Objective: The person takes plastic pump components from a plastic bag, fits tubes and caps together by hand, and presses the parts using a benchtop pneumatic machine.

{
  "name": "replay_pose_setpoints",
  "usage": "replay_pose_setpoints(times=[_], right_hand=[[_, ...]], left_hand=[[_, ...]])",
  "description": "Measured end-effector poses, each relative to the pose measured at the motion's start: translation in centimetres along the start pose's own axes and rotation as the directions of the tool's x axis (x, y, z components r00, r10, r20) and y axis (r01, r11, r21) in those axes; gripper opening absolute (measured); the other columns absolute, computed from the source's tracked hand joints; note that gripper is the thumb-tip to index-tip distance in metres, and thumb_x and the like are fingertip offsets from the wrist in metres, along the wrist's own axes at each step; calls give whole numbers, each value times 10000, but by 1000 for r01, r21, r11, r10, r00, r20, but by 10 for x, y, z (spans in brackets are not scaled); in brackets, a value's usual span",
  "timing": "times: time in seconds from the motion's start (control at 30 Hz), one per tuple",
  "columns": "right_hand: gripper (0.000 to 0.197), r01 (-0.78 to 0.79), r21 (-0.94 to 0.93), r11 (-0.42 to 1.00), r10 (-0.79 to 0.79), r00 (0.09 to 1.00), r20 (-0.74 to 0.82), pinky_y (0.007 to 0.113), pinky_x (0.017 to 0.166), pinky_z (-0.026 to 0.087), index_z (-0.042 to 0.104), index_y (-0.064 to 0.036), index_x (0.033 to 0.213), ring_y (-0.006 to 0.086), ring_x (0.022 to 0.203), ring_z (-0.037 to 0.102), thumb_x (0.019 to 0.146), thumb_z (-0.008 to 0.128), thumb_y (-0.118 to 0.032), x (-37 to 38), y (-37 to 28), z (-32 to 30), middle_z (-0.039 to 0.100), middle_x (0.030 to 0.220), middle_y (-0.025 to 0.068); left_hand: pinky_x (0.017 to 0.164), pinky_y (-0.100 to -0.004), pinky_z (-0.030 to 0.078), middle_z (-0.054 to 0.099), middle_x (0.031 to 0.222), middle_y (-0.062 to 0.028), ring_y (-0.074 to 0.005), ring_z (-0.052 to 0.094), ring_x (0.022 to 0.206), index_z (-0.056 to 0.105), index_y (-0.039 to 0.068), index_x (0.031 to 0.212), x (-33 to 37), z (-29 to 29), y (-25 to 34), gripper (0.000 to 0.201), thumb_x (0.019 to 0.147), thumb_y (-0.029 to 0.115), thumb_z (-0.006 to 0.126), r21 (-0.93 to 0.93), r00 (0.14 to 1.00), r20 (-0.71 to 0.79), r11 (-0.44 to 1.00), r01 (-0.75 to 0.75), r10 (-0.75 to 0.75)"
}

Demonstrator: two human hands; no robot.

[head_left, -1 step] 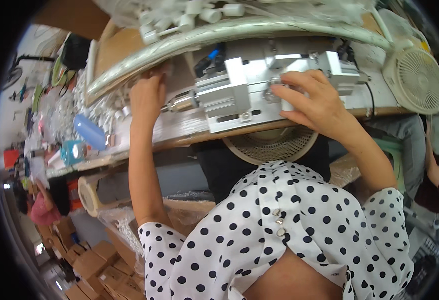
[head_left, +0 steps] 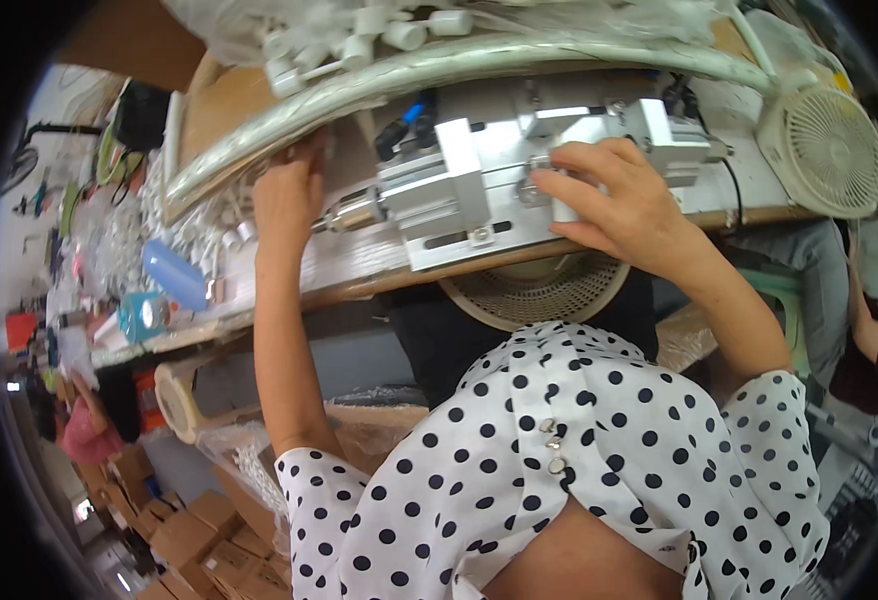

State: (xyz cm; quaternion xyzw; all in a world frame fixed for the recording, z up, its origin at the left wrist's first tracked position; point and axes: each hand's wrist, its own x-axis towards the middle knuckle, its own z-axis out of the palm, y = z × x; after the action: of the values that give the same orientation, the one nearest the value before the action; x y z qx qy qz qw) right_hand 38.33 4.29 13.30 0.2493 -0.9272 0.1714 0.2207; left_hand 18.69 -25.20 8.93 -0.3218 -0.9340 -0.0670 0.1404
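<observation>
My right hand (head_left: 624, 205) is over the middle of a silver metal fixture (head_left: 499, 178) with sliding blocks. Its thumb and fingers curl around a small white part (head_left: 563, 210), mostly covered by the hand; a clear rounded piece (head_left: 531, 192) shows beside the fingertips. My left hand (head_left: 287, 195) reaches to the far left of the fixture, under the wrapped pale bar (head_left: 359, 102). Its fingertips are hidden behind the bar and among small white parts, so what they touch does not show. A metal cylinder with a rod (head_left: 357, 210) sticks out of the fixture near my left wrist.
White plastic caps (head_left: 404, 36) lie in a bag above the bar. A cream fan (head_left: 831, 155) stands at the right, and a round basket-like grille (head_left: 539, 290) sits under the bench edge. A blue bottle (head_left: 176, 274) and cartons (head_left: 194, 525) are at left. Other people are at both sides.
The whole view has shifted slightly, so the bench appears a little farther left. Both hands keep nearly the same places.
</observation>
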Motion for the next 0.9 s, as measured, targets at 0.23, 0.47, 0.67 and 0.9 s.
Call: replay_pose_setpoints(times=[0.23, 0.47, 0.67, 0.9], right_hand=[[550, -47, 8, 999, 47, 998, 29, 312, 803, 416, 498, -110, 1076, 225, 862, 532, 585, 746, -117, -3, 0, -1, 492, 1039, 66], [561, -54, 100, 994, 51, 998, 29, 342, 794, 436, 493, -94, 1099, 258, 879, 537, 596, 741, -110, -3, 3, -2, 514, 1030, 85], [586, -101, 140, 985, 103, 995, -1, 350, 794, 438, 487, -95, 1113, 269, 872, 533, 588, 746, -101, -6, 3, -2, 515, 1022, 89], [598, -118, 89, 989, 115, 993, 41, 344, 792, 426, 472, -107, 1132, 266, 877, 507, 599, 741, -83, -4, 5, -2, 493, 1030, 76]], left_hand=[[754, -428, 465, 588, 997, -200, -373, 575, 850, 573, 144, 1112, 12, 23, -5, 338, 782, 218, 572, 18, 995, -84, 999, -43, 45], [673, -439, 436, 588, 906, -197, -379, 561, 784, 581, 39, 981, -17, -5, -3, 239, 755, 117, 589, -198, 999, -39, 980, -3, -5], [512, -301, 394, 544, 730, -104, -201, 506, 561, 537, 20, 827, -58, -36, 6, 96, 764, 53, 601, -283, 977, -153, 954, 100, -147], [391, -171, 328, 575, 797, -75, -59, 455, 497, 518, 32, 821, -95, -76, 48, 72, 812, 59, 584, -845, 804, 62, 397, 358, -592]])
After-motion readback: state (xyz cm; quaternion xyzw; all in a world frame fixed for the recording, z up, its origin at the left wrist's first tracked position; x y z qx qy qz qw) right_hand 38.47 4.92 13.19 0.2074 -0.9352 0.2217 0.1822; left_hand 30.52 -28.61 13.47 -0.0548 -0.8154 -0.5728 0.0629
